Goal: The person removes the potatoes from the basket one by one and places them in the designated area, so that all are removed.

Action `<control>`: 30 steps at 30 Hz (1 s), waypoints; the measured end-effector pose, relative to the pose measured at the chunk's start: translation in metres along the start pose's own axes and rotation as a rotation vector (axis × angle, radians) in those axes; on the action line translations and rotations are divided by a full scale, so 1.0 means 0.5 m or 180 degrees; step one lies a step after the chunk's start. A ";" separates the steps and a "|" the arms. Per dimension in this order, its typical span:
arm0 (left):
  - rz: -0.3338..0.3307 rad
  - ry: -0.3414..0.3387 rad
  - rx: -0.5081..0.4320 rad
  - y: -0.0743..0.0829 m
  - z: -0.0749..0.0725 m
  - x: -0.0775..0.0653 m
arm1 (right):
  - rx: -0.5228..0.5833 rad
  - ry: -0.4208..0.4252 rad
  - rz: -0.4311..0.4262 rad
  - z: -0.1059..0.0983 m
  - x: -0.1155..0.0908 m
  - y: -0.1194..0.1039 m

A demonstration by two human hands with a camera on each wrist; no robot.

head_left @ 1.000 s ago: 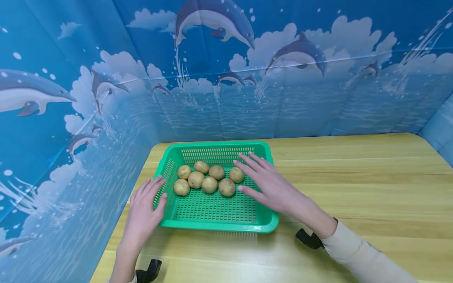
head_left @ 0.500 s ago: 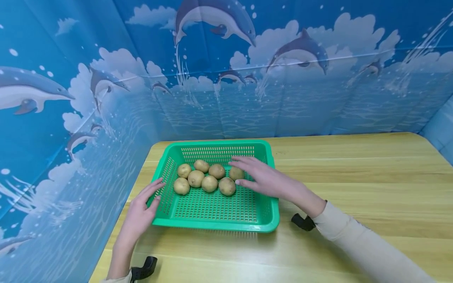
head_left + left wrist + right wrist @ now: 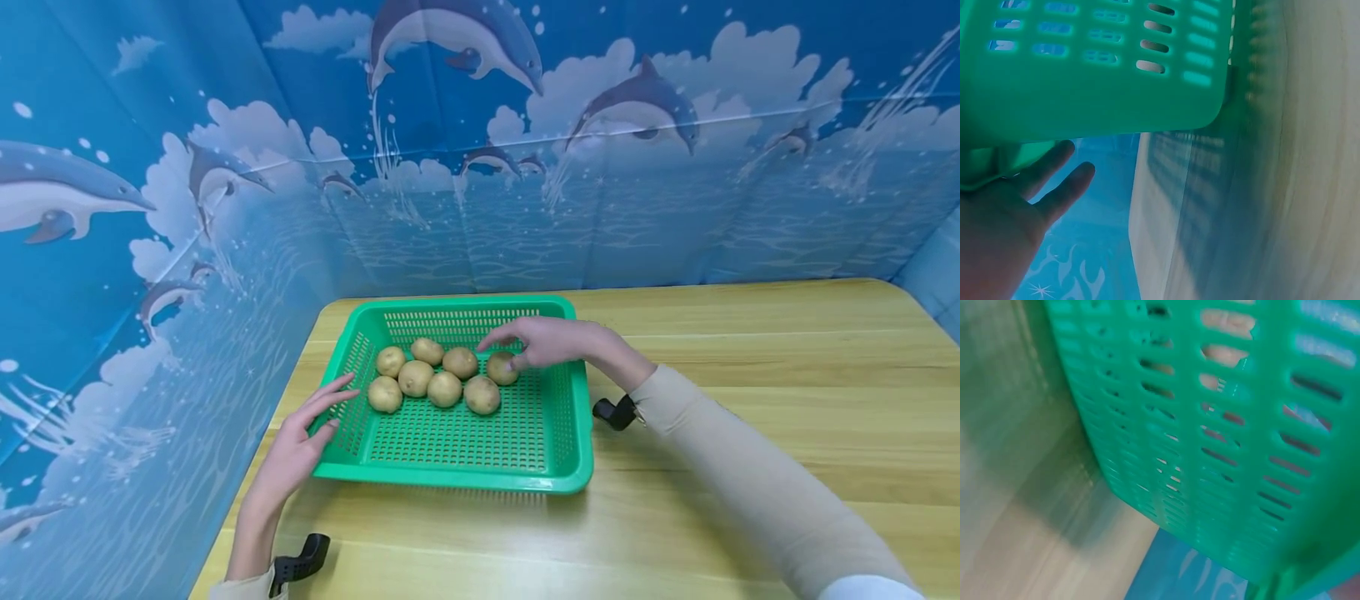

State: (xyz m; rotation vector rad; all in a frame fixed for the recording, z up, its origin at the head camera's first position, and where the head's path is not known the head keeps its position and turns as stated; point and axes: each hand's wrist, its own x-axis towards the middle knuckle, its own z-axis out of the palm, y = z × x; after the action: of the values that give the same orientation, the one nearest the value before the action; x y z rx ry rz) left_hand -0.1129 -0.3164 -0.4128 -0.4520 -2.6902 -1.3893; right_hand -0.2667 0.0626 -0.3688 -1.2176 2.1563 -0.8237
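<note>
The left hand (image 3: 298, 442) spreads its grip wide; the right hand (image 3: 542, 340) bends over a potato (image 3: 498, 371). I can't tell if it holds.

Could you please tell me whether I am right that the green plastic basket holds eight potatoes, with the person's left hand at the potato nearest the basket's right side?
Not quite: the green plastic basket does hold eight potatoes, but the head view shows the person's right hand at the potato nearest the basket's right side.

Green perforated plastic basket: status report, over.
Left grip at left side of basket. Right grip over rightmost round tan potato, contact unclear. Seven other potatoes to its left; nothing seen blocking.
</note>
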 end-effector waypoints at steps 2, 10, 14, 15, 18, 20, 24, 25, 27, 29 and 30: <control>0.0022 -0.0010 -0.0059 -0.002 0.000 0.000 | 0.0109 -0.0185 -0.0012 -0.008 0.012 0.008; -0.0015 0.0055 -0.0132 -0.008 0.002 -0.004 | 0.0386 -0.0624 0.0173 -0.022 0.049 0.033; -0.0024 0.0127 -0.0145 -0.007 0.003 -0.004 | 0.0371 -0.0661 0.0346 -0.023 0.062 0.040; -0.0025 0.0143 -0.0152 -0.007 0.003 -0.004 | 0.0358 -0.0665 0.0375 -0.023 0.064 0.040; -0.0033 0.0165 -0.0199 -0.007 0.003 -0.004 | 0.0315 -0.0685 0.0410 -0.024 0.069 0.041; -0.0037 0.0181 -0.0230 -0.010 0.003 -0.004 | 0.0315 -0.0695 0.0448 -0.024 0.071 0.042; -0.0017 0.0161 -0.0282 -0.015 0.003 -0.004 | 0.0302 -0.0766 0.0482 -0.021 0.075 0.046; -0.0012 0.0151 -0.0296 -0.015 0.003 -0.004 | 0.0297 -0.0784 0.0498 -0.020 0.075 0.046; -0.0019 0.0116 -0.0318 -0.015 0.002 -0.004 | 0.0250 -0.0822 0.0479 -0.019 0.076 0.047; -0.0032 0.0079 -0.0332 -0.014 0.001 -0.003 | 0.0194 -0.0831 0.0458 -0.017 0.077 0.048; -0.0027 0.0064 -0.0337 -0.013 0.000 -0.002 | 0.0132 -0.0820 0.0435 -0.016 0.077 0.050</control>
State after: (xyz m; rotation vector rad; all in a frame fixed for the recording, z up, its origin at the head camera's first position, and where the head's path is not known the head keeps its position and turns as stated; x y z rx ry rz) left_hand -0.1137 -0.3200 -0.4182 -0.4329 -2.6148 -1.5358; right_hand -0.3038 0.0411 -0.3867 -1.0780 1.9783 -0.6147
